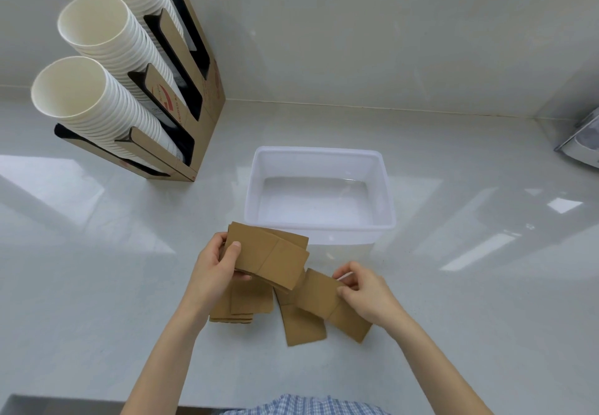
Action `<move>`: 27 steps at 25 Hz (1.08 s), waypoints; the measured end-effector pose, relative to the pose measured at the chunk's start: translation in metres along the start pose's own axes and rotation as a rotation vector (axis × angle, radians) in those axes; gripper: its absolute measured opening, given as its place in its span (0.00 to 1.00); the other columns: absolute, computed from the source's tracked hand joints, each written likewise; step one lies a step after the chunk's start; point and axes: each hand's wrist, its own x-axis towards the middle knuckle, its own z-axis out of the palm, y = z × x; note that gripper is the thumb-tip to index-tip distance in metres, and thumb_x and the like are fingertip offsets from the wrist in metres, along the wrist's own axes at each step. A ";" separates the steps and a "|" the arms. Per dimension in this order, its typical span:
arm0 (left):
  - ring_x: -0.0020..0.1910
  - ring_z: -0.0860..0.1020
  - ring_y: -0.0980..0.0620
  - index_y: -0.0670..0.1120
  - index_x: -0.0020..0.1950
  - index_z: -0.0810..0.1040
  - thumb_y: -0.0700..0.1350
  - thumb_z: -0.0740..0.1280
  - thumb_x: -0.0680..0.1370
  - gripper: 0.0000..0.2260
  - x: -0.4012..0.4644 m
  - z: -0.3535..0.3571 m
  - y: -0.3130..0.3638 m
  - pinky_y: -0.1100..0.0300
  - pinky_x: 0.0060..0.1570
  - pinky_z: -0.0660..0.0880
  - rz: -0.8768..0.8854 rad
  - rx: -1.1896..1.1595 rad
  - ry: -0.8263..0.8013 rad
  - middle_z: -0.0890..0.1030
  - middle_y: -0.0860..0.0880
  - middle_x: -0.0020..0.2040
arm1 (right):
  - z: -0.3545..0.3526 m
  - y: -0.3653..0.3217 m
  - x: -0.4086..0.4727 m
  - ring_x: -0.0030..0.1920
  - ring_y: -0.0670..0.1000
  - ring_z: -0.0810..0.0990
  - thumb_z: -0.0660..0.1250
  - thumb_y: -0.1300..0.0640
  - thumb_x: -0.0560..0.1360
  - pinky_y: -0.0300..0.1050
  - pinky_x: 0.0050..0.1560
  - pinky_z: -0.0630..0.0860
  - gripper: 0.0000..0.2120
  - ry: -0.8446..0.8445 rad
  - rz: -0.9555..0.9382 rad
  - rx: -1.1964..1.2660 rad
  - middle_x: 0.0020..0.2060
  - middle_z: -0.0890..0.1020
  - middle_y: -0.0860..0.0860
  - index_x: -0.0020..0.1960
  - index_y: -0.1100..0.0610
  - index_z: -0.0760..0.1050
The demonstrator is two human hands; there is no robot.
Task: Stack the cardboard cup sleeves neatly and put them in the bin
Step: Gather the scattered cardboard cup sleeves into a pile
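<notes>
Down at the counter, seen from the head camera, the left hand grips a small stack of flattened cardboard sleeves, thumb pressed on top and fingers curled beneath, so the stack is held tilted above the surface, just in front of the bin's near wall. Beside it the right hand pinches the far edge of a single sleeve between thumb and fingertips; that sleeve slants down to the right, and whether its lower end touches the counter cannot be told. Under the hands more sleeves lie flat: a short pile below the left wrist and another loose sleeve partly covered by the pinched one. Just beyond the hands stands the translucent white plastic bin, with no sleeves inside. Further left, well apart from the bin, a cardboard cup dispenser holds three leaning columns of white paper cups. Along the bottom edge a blue checked shirt shows.
</notes>
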 end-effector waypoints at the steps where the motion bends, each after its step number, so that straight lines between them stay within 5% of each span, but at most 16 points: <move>1: 0.43 0.76 0.55 0.49 0.50 0.72 0.43 0.56 0.78 0.06 0.000 0.001 0.000 0.70 0.29 0.76 -0.001 0.001 -0.003 0.76 0.52 0.45 | -0.008 -0.001 -0.001 0.42 0.47 0.76 0.61 0.62 0.73 0.34 0.37 0.71 0.08 0.004 -0.012 0.022 0.44 0.79 0.51 0.44 0.49 0.71; 7: 0.40 0.77 0.55 0.46 0.53 0.71 0.43 0.55 0.78 0.07 -0.001 0.009 -0.001 0.70 0.29 0.77 -0.009 0.037 -0.028 0.76 0.51 0.45 | -0.037 -0.021 -0.009 0.40 0.47 0.77 0.61 0.62 0.73 0.37 0.39 0.70 0.10 -0.007 -0.114 0.165 0.41 0.80 0.48 0.41 0.47 0.73; 15: 0.43 0.78 0.55 0.50 0.46 0.73 0.42 0.54 0.79 0.09 -0.011 0.033 0.000 0.67 0.31 0.78 -0.058 -0.009 -0.127 0.78 0.51 0.45 | -0.014 -0.062 0.000 0.38 0.39 0.76 0.64 0.61 0.71 0.27 0.34 0.71 0.08 0.034 -0.250 0.107 0.39 0.79 0.44 0.43 0.47 0.74; 20: 0.36 0.80 0.61 0.48 0.46 0.75 0.45 0.52 0.79 0.12 -0.012 0.035 0.000 0.64 0.34 0.79 -0.102 -0.056 -0.164 0.80 0.50 0.43 | 0.000 -0.067 0.006 0.47 0.46 0.74 0.65 0.60 0.71 0.30 0.44 0.69 0.08 0.104 -0.282 0.008 0.45 0.76 0.47 0.49 0.52 0.76; 23: 0.42 0.80 0.58 0.51 0.49 0.74 0.50 0.56 0.78 0.08 -0.013 0.037 -0.003 0.56 0.44 0.80 -0.066 0.031 -0.160 0.81 0.51 0.45 | 0.008 -0.069 0.008 0.45 0.45 0.71 0.66 0.59 0.70 0.29 0.42 0.67 0.09 0.109 -0.313 -0.044 0.43 0.73 0.46 0.50 0.52 0.76; 27: 0.50 0.79 0.54 0.49 0.57 0.71 0.49 0.60 0.76 0.10 -0.014 0.037 -0.006 0.52 0.53 0.77 -0.040 0.107 -0.138 0.80 0.54 0.49 | 0.013 -0.069 0.008 0.48 0.47 0.71 0.66 0.58 0.70 0.40 0.51 0.70 0.09 0.119 -0.338 -0.074 0.43 0.72 0.46 0.51 0.52 0.75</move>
